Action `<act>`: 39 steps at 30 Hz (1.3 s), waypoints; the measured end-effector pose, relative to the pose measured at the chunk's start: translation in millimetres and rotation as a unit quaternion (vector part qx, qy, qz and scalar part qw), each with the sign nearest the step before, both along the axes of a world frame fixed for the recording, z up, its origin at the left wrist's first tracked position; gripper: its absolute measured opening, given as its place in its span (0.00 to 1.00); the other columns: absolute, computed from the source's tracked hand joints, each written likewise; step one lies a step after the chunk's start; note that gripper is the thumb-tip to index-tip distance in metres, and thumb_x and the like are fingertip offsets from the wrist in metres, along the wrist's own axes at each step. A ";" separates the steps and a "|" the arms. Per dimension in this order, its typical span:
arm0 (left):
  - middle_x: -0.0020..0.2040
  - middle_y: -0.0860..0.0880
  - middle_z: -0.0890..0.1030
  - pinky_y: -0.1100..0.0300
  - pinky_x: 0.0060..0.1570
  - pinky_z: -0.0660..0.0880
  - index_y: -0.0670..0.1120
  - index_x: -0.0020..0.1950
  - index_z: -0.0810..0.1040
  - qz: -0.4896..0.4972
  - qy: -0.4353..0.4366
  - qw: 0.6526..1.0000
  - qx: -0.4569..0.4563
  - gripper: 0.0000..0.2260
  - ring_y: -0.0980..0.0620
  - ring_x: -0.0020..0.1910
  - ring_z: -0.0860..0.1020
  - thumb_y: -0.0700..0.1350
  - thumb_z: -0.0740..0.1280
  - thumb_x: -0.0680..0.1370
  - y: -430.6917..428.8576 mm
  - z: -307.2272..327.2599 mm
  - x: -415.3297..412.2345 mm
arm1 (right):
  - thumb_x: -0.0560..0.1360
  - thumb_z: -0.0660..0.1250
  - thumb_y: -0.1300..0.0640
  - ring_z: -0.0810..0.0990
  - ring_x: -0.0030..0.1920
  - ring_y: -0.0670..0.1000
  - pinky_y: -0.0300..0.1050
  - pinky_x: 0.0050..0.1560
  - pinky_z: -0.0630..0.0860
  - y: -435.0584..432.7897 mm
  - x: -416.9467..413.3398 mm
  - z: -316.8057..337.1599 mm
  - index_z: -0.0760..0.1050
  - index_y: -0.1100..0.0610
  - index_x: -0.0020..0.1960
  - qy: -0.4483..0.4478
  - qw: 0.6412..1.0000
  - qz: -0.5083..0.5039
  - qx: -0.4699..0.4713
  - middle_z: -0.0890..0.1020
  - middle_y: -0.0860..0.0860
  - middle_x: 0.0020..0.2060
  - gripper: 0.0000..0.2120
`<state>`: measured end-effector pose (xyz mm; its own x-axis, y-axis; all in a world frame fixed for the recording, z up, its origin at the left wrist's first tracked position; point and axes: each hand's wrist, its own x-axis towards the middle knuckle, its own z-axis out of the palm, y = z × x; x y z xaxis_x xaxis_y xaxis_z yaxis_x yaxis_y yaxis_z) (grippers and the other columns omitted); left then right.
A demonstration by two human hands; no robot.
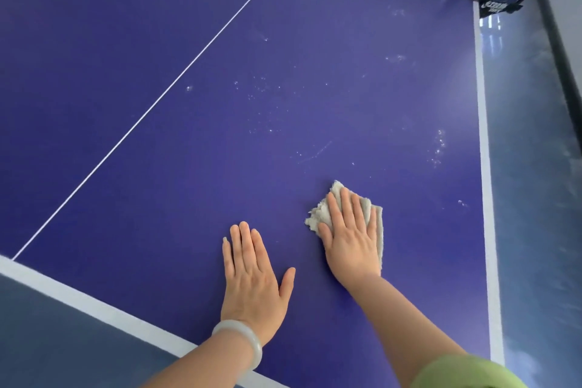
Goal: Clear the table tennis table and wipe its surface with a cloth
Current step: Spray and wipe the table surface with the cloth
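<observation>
- Table tennis tabletop: no bats or balls in view, so clearing is judged done.
- Droplets and smears: pale, lying mid-frame and toward the right edge, so wiping is judged barely begun.
- Cloth: grey, bunched, lower centre-right, lying on the blue surface.
- Right hand: grip released, straight fingers pressing the cloth down.
- Left hand: grip released, palm flat on bare tabletop beside it, holding nothing.
</observation>
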<state>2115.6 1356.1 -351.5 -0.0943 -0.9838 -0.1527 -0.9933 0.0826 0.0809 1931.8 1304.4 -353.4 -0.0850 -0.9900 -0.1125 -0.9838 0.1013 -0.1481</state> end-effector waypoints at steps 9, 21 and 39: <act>0.76 0.37 0.63 0.43 0.73 0.63 0.38 0.76 0.65 0.061 0.014 0.996 -0.059 0.28 0.38 0.76 0.62 0.53 0.60 0.80 -61.4 5.6 79.6 | 0.83 0.44 0.44 0.39 0.79 0.47 0.54 0.78 0.38 16.7 -28.4 -5.3 0.46 0.49 0.81 -0.023 0.990 -0.140 0.015 0.43 0.46 0.80 0.28; 0.79 0.40 0.56 0.43 0.76 0.54 0.42 0.80 0.55 0.113 -0.035 0.992 -0.036 0.29 0.42 0.79 0.53 0.56 0.43 0.82 -70.7 -2.9 98.5 | 0.82 0.45 0.41 0.49 0.80 0.51 0.56 0.76 0.43 -30.1 66.8 -5.4 0.54 0.49 0.80 -0.011 0.990 0.135 -0.033 0.53 0.48 0.80 0.29; 0.78 0.39 0.59 0.41 0.76 0.56 0.42 0.79 0.57 0.112 -0.028 0.993 -0.020 0.29 0.40 0.78 0.57 0.56 0.43 0.83 -71.9 0.3 98.6 | 0.80 0.42 0.37 0.67 0.70 0.51 0.57 0.66 0.64 -111.7 25.5 4.2 0.62 0.46 0.73 0.061 0.994 0.077 -0.057 0.68 0.43 0.69 0.27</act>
